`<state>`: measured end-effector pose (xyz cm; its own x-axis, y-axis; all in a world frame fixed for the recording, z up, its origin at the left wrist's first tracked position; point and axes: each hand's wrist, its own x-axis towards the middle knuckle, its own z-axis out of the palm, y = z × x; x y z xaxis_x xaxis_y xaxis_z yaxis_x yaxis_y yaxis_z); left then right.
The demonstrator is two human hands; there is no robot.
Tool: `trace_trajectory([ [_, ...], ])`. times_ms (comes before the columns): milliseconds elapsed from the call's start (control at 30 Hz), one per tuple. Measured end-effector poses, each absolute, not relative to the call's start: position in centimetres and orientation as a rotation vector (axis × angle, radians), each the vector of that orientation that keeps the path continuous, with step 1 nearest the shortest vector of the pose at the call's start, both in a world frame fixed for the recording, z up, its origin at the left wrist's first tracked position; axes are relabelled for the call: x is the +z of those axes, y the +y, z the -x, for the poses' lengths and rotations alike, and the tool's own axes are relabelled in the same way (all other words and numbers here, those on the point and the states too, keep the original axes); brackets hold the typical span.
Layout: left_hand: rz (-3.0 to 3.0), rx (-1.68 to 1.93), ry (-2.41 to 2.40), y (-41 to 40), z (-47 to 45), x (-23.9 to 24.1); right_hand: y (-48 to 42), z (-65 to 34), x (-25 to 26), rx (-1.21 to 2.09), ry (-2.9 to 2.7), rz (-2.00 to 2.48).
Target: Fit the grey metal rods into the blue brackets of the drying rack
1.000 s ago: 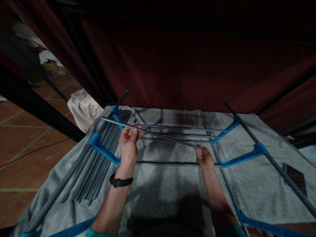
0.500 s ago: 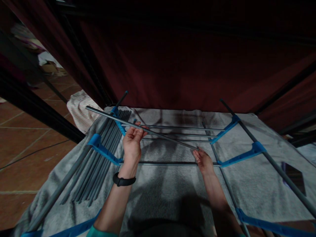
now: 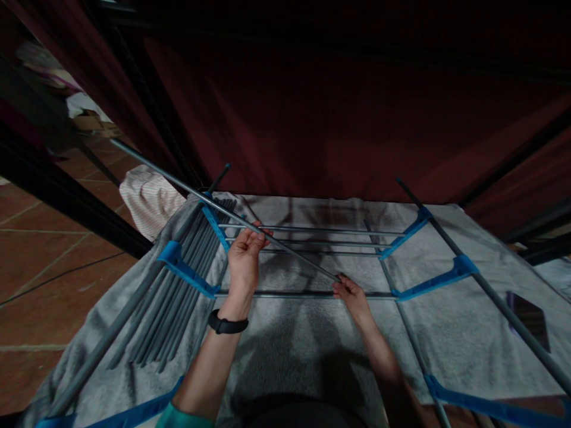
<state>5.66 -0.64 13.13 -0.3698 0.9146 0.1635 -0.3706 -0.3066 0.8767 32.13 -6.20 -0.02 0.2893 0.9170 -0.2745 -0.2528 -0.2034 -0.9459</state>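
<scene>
A thin grey metal rod (image 3: 178, 182) runs slantwise above the frame, its far end up to the left. My left hand (image 3: 244, 255), with a black band on the wrist, pinches it near the middle. At its lower right end my right hand (image 3: 351, 292) has its fingertips closed on the rod. Beneath lies a rack frame of grey tubes with blue plastic brackets; the left bracket (image 3: 187, 270) and right bracket (image 3: 439, 280) are joined by a crossbar (image 3: 294, 295). Several thinner crossbars (image 3: 321, 229) span the farther brackets.
Several loose grey rods (image 3: 178, 303) lie side by side at the left on a grey blanket (image 3: 294, 351). A dark phone-like object (image 3: 529, 321) rests at the right. Behind stands a dark red fabric panel (image 3: 339, 125). Tiled floor (image 3: 40, 279) shows at the left.
The rod has shifted left and tilted more steeply, its left end higher. My right hand has moved left and slightly nearer; my left hand has moved a little right.
</scene>
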Motion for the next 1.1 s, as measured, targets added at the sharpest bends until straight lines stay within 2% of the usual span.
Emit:
trace_trajectory([
  [500,-0.831,1.666,0.948,-0.8,-6.9,11.2,-11.7,-29.0,-0.4,1.239,-1.294,1.505],
  [1100,-0.802,1.535,1.032,-4.1,-9.4,8.0,-13.0,-24.2,-0.4,1.389,-1.220,1.430],
])
